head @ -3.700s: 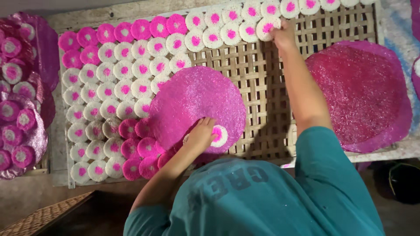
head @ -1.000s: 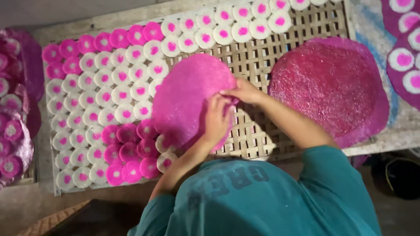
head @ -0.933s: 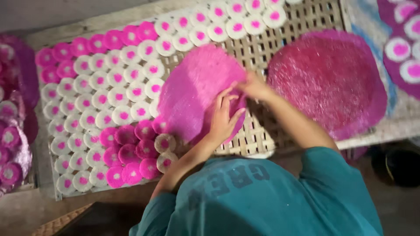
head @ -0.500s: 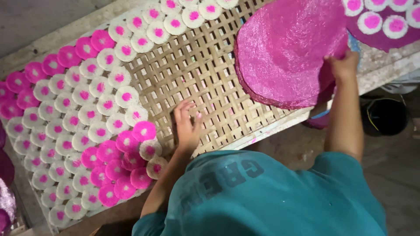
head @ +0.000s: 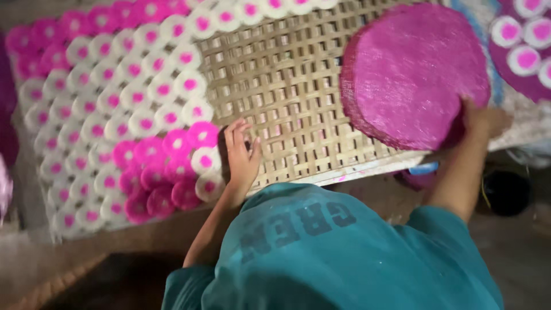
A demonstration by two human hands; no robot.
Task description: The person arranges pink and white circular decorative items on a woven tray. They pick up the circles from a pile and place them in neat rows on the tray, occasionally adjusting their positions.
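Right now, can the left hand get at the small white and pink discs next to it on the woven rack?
Probably yes. The left hand lies flat on the woven bamboo rack, right beside the nearest white and pink discs, with nothing between them. The right hand is busy gripping the large pink mat.

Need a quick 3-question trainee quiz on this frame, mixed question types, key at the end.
1. True or false: the right hand grips the edge of the big pink round mat.
2. What does the left hand rest on?
A. the woven bamboo rack
B. a metal tray
C. a glass bowl
3. Fill in: the small round discs on the rack are white with pink centres, and some near the left hand are mostly ____.

Key: 1 true; 2 A; 3 pink.
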